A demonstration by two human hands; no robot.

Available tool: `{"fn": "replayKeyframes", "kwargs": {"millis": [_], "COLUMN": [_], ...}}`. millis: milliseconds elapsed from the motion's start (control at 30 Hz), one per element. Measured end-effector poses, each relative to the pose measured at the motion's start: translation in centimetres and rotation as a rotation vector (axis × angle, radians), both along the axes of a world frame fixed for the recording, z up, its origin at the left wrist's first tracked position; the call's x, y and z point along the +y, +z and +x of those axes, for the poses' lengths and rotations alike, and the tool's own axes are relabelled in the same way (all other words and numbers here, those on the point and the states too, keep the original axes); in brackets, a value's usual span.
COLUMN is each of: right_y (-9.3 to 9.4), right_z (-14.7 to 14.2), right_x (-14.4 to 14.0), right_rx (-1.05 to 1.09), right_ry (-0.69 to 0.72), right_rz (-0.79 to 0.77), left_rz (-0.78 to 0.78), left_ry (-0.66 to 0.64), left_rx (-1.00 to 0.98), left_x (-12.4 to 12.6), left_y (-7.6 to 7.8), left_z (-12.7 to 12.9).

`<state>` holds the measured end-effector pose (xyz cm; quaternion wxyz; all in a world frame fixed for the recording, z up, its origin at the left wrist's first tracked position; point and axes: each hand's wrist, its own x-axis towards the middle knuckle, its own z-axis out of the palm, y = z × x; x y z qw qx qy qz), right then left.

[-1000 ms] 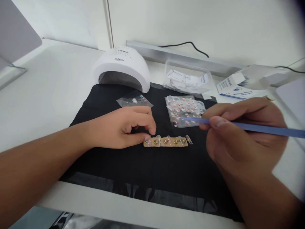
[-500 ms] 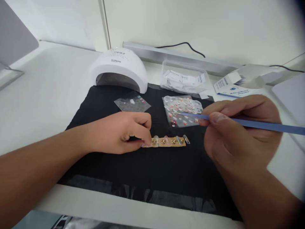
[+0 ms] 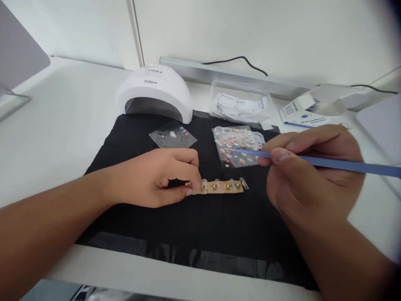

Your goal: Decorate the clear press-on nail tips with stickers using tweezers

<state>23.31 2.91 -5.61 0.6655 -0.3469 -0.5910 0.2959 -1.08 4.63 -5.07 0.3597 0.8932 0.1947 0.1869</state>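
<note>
My left hand (image 3: 169, 177) is closed, thumb and forefinger pinching the left end of a tan strip (image 3: 222, 190) that lies on a black mat (image 3: 175, 234). Along this strip stand gold studs and several clear nail tips (image 3: 218, 185), one jutting past the right end. The strip's left end is partly hidden by my fingers. Between thumb and fingers, my right hand (image 3: 313, 167) grips tweezers (image 3: 332, 162) with blue arms. Their pale points reach left over a sheet of red-and-white nail stickers (image 3: 239, 140); I cannot tell whether they touch it.
A white nail lamp (image 3: 155, 90) stands at the back left. Nearer lies a clear packet (image 3: 173, 134) with a small white piece. Behind the stickers are a clear tub (image 3: 241, 102) of white packets and an opened box (image 3: 310, 115). A black cable runs along the wall.
My left thumb and forefinger have shifted slightly right along the strip, and a stud shows behind them. My right hand keeps the tweezers over the stickers. The whole view has moved a little.
</note>
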Motion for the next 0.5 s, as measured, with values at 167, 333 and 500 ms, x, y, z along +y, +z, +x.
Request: {"fn": "replayKeyframes", "kwargs": {"millis": [167,333,500], "right_y": [-0.06,-0.43,-0.47], "right_z": [0.08,0.07,0.12], "right_x": [0.04,0.28,0.34], "right_rx": [-0.006,-0.001,-0.011], "right_ry": [0.005,-0.028,-0.036], "right_rz": [0.015,0.028,0.045], "left_rz": [0.043,0.12,0.113], "left_ry": [-0.017,-0.025,-0.034], "left_rx": [0.033,0.049,-0.001], "left_x": [0.13,0.27,0.28], "left_y": [-0.22,-0.45,-0.42], "left_z": [0.01,-0.15,-0.15]}}
